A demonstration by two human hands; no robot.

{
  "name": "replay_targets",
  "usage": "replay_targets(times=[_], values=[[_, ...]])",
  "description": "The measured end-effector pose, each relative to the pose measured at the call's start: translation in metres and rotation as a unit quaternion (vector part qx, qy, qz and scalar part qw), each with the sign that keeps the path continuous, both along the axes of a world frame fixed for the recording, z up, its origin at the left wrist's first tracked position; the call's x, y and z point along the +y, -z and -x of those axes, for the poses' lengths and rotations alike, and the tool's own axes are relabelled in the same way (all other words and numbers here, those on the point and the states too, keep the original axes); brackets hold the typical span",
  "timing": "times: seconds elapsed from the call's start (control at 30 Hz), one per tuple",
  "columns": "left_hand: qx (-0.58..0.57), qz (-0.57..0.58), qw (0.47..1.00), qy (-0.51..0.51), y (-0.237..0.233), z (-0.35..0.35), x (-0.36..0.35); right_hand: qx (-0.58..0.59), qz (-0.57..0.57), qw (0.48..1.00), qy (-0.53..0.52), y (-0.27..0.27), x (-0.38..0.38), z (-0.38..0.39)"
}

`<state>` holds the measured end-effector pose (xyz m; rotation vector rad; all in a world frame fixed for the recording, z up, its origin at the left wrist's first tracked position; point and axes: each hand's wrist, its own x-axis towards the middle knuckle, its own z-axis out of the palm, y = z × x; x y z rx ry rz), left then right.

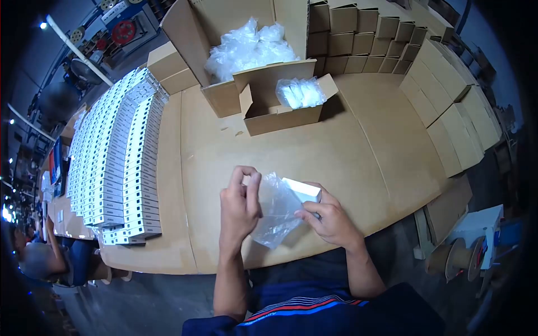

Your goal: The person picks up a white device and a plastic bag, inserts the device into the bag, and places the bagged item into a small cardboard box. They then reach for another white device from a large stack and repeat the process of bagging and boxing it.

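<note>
A clear plastic bag [274,221] hangs between my two hands over the near part of the table. My left hand [241,204] is closed, its fingers curled and pinching the bag's left side. On the other side, my right hand [330,218] grips a small white box [303,191], thumb on the near side and fingers behind it. The box is tilted, and its left end overlaps the bag in this view. Part of the box is hidden by the right hand.
Long stacked rows of white boxes [115,157] line the table's left. A small open carton [286,119] holds bagged items [301,93]; behind it, a larger carton [221,95] holds clear plastic bags [249,47]. Brown boxes [367,33] are stacked behind and right. A person [47,260] sits far left.
</note>
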<state>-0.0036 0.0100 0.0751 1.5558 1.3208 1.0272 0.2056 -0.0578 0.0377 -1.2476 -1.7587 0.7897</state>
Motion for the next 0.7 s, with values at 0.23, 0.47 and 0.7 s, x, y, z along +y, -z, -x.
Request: replay_targets(times=[0.23, 0.47, 0.7], values=[[-0.308, -0.069, 0.942, -0.111, 0.045, 0.003, 0.009, 0.023, 0.012, 0.997, 0.077, 0.008, 0.001, 0.000], [-0.233, 0.087, 0.968, 0.035, 0.055, -0.014, -0.034, -0.004, -0.094, 0.993, 0.074, 0.020, 0.010, 0.007], [-0.130, -0.071, 0.989, -0.009, 0.063, -0.005, -0.038, 0.070, -0.013, 0.992, 0.107, 0.028, 0.006, -0.026]])
